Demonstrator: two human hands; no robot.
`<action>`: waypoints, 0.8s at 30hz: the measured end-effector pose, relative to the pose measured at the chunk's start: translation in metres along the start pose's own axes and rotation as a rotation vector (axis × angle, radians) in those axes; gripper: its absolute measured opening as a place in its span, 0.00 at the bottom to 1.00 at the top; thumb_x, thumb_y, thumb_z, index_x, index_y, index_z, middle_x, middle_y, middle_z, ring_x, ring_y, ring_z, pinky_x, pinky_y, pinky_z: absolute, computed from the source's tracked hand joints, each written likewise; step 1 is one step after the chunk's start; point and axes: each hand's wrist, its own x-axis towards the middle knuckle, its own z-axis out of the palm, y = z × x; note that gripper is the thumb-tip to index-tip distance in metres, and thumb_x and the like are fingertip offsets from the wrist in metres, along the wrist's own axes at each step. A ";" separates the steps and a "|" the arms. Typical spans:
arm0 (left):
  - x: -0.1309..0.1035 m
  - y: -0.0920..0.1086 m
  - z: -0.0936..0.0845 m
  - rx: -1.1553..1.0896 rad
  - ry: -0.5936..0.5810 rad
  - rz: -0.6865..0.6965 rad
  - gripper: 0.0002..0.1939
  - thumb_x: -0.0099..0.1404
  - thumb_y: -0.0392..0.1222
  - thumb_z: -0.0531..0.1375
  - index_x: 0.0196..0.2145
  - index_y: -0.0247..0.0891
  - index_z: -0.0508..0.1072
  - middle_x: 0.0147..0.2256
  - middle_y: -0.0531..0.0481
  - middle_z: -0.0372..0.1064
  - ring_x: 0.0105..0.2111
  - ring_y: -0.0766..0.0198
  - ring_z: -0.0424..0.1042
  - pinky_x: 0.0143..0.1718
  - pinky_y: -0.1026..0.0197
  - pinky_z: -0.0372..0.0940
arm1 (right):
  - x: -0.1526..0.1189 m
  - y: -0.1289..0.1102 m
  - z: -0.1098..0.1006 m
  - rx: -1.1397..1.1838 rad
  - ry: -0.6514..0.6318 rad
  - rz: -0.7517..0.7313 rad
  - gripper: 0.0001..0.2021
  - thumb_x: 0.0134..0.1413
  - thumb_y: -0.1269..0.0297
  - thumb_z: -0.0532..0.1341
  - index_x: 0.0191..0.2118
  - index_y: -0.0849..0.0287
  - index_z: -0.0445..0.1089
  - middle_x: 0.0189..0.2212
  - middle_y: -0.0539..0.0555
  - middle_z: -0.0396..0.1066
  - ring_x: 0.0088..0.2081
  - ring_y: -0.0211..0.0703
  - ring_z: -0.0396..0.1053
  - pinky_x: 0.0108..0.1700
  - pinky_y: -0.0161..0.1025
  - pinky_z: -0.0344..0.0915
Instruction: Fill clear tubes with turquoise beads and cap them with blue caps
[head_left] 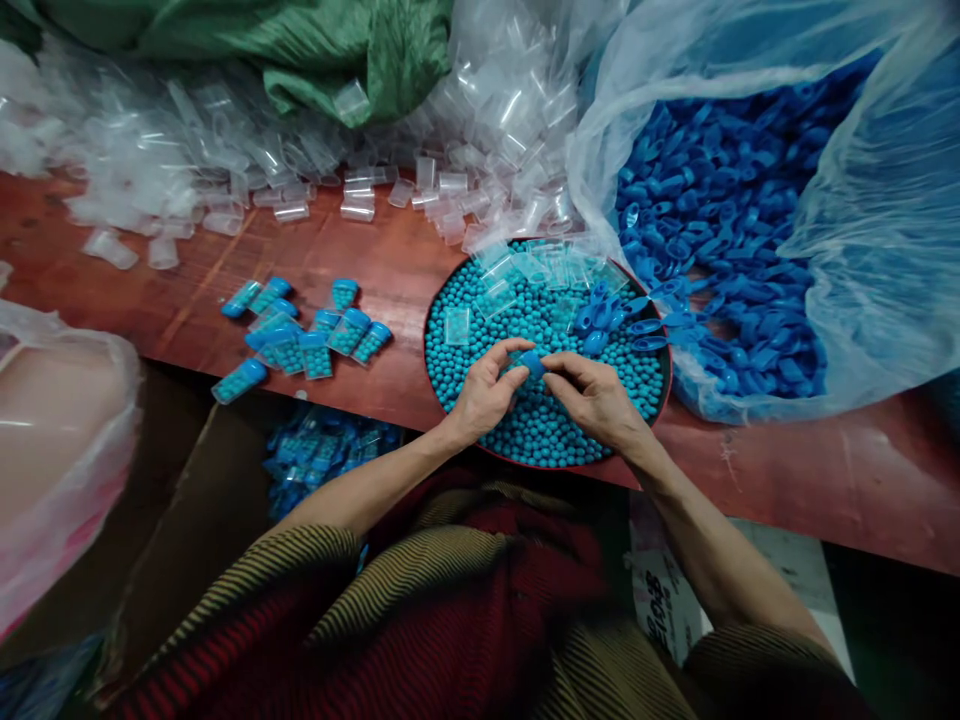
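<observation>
Over a round tray of small turquoise balls, my two hands meet at a blue cap. My left hand is closed, thumb and fingers pinching at the cap's left side; a clear container there is mostly hidden by the fingers. From the right, my right hand pinches the cap between thumb and forefinger. Clear plastic containers lie on the balls at the tray's far side. Several loose blue spout-like caps rest at its right rim.
Filled, capped containers lie left on the reddish table. More fill a box below the edge. Empty clear containers are heaped behind, partly under green cloth. A plastic bag of blue caps stands right.
</observation>
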 end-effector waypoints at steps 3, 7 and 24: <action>0.002 0.005 -0.010 0.004 -0.118 -0.053 0.20 0.61 0.45 0.57 0.51 0.41 0.63 0.30 0.52 0.65 0.18 0.71 0.62 0.16 0.66 0.57 | 0.001 0.004 -0.013 0.134 -0.080 0.010 0.13 0.49 0.64 0.61 0.43 0.55 0.72 0.40 0.53 0.73 0.39 0.43 0.70 0.44 0.43 0.67; 0.002 0.007 -0.019 0.017 -0.263 -0.083 0.20 0.61 0.46 0.58 0.50 0.43 0.62 0.30 0.53 0.66 0.21 0.68 0.67 0.19 0.65 0.62 | 0.009 0.007 -0.024 0.373 -0.109 0.161 0.17 0.45 0.60 0.65 0.44 0.55 0.71 0.34 0.51 0.73 0.32 0.40 0.70 0.34 0.39 0.69; -0.014 0.013 0.000 0.013 -0.141 0.118 0.20 0.61 0.40 0.55 0.51 0.37 0.60 0.37 0.50 0.66 0.35 0.66 0.66 0.42 0.61 0.63 | -0.014 -0.012 0.030 -0.475 0.080 -0.168 0.41 0.47 0.48 0.63 0.60 0.68 0.50 0.47 0.70 0.68 0.41 0.60 0.73 0.35 0.50 0.72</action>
